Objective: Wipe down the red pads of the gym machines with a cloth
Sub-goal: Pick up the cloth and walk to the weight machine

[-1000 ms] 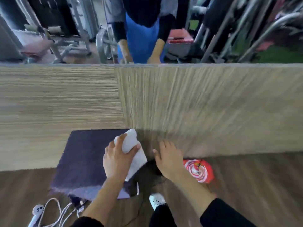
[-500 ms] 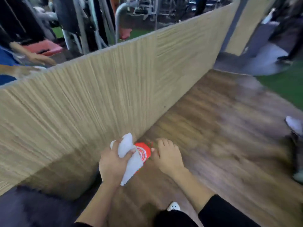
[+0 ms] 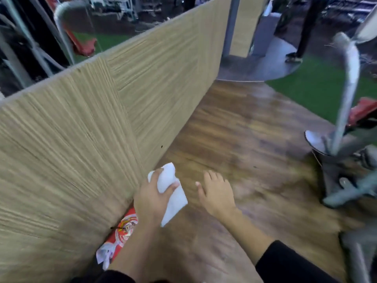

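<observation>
Low in the centre of the frame, the white cloth (image 3: 174,203) is gripped by the left hand (image 3: 151,201), thumb and fingers curled round its folds. The right hand (image 3: 218,195) is held out empty, fingers loosely spread. No pad is within reach. The nearest red pad (image 3: 363,111) is seen at the right edge, behind a grey machine post (image 3: 347,94). It is best approached with a flat face of cloth readied. 1 more pad (image 3: 83,44) lies beyond the wooden partition (image 3: 102,119), upper left.

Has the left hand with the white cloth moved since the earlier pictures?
Yes: the left hand, gripping the white cloth, went forward along the beige wooden wall, past the red patterned packet.
</observation>
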Demonstrator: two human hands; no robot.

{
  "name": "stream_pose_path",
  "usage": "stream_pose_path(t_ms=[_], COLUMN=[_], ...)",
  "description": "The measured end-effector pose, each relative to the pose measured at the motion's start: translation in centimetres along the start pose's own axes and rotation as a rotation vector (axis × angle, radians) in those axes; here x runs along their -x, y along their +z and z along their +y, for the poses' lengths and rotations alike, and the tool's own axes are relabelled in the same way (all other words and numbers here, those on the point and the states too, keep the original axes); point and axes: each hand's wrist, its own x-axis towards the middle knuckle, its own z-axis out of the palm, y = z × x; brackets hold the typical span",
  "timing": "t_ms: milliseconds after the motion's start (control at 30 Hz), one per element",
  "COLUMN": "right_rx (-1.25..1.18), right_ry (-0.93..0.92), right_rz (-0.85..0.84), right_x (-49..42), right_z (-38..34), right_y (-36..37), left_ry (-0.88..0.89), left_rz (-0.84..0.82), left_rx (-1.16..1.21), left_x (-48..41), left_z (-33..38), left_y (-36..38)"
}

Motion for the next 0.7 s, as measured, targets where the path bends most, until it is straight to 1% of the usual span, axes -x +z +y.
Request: stream_pose_path(t_ms=[133, 233, 500, 633, 700], right_rx=[0.009, 0.001, 0.021, -0.023, -0.044], right_ry=[0.023, 0.054, 0.216, 0.315, 0.375], right_rz=[-0.009, -0.023, 0.013, 0.079, 0.081], right_x=[-6.1, -11.8, -30.7, -39.7, -43.3], right_z=[3.4, 5.3, 9.3, 10.6, 11.6], right_y=[-0.8, -0.8, -2.4, -4.4, -5.1], left_ry=[0.014, 0.027, 0.144, 0.245, 0.271], left_rz=[0.005, -0.022, -0.104, -0.152, -0.194], left_rx=[-0.016, 0.009, 0.017, -0.047, -0.067], left_x=[-5.5, -11.4, -32.4, -42.8, -47.6], left_z=[3.7, 5.2, 10.4, 14.7, 16.5], left_y=[2.2, 4.3, 9.6, 11.0, 12.5])
